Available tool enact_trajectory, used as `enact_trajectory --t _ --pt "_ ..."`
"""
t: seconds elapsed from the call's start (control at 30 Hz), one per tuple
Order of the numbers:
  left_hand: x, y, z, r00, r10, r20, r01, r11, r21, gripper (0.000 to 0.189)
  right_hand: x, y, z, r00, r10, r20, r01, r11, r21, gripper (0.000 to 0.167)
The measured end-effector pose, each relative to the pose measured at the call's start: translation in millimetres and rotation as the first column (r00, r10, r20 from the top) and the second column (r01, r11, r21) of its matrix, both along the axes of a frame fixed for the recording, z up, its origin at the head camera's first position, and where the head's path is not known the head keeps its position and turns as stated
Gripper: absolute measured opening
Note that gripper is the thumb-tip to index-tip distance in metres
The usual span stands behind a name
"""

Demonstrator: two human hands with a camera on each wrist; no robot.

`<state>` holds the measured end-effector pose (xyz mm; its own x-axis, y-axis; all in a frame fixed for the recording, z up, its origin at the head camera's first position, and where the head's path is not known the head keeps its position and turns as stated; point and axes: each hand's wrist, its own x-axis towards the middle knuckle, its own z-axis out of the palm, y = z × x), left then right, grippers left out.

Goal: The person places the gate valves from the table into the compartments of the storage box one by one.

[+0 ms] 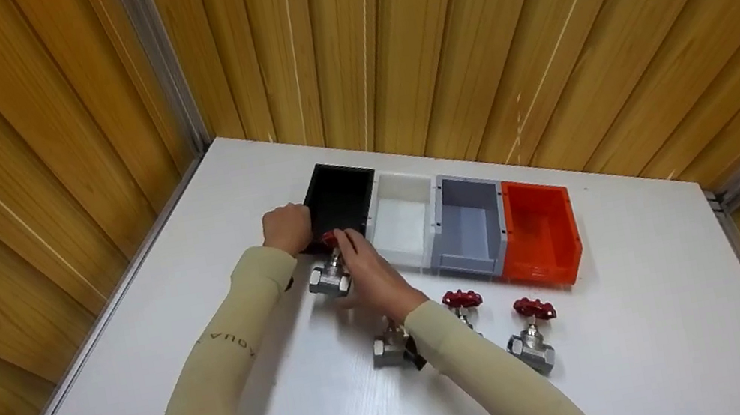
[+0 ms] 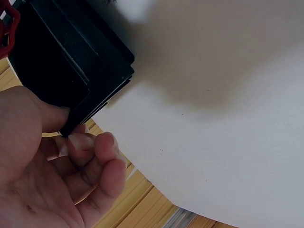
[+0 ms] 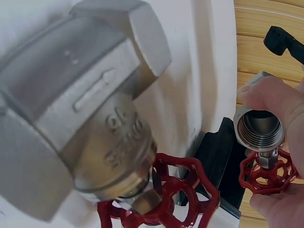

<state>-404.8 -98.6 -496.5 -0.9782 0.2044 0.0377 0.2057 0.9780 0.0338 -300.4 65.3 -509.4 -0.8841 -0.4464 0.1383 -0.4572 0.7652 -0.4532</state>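
In the head view my left hand [image 1: 288, 229] is at the near left side of the black bin [image 1: 310, 206]. The left wrist view shows its thumb [image 2: 54, 116] and curled fingers pinching the bin's rim [image 2: 76, 124]. My right hand [image 1: 378, 274] holds a steel globe valve [image 1: 329, 280] with a red handwheel at the bin's near edge. From the right wrist, the held valve's threaded opening [image 3: 260, 130] faces the camera, with fingers on its body and by its handwheel [image 3: 267, 178]. Another valve [image 3: 95, 104] looms large in that view's foreground.
White [image 1: 403, 221], grey [image 1: 471, 220] and red [image 1: 541, 230] bins stand in a row right of the black one. Nearer on the white table [image 1: 329, 405] are more valves [image 1: 389, 350], [image 1: 462, 300] and one at right [image 1: 533, 346]. Wood-patterned walls [image 1: 387, 45] enclose the table.
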Motion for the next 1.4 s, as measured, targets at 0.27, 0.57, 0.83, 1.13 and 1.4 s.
enact_trajectory --t 0.27,0.57,0.83,1.13,1.4 --pt "0.4 1.1 1.2 1.000 0.006 0.016 -0.006 1.000 0.012 0.020 -6.3 2.8 -0.6 1.000 0.004 -0.004 -0.004 1.000 0.007 0.117" --pt "1.9 1.5 2.5 1.000 0.007 -0.013 -0.006 1.000 0.028 0.019 -12.9 3.2 0.7 1.000 0.024 0.004 -0.024 1.000 -0.017 0.117" --pt "-0.2 2.4 -0.2 1.000 0.009 0.004 -0.009 1.000 0.003 0.020 -20.2 6.0 -3.9 1.000 0.014 0.015 -0.013 0.999 -0.037 0.117" --pt "0.4 2.7 -1.1 1.000 0.019 0.013 -0.018 1.000 -0.014 0.021 -25.6 5.8 -1.5 0.999 0.012 0.043 -0.010 0.999 -0.037 0.119" --pt "2.6 3.5 1.4 1.000 0.015 -0.001 -0.015 1.000 -0.009 0.021 -32.4 5.9 -1.0 0.999 0.016 0.037 -0.014 0.998 -0.057 0.117"
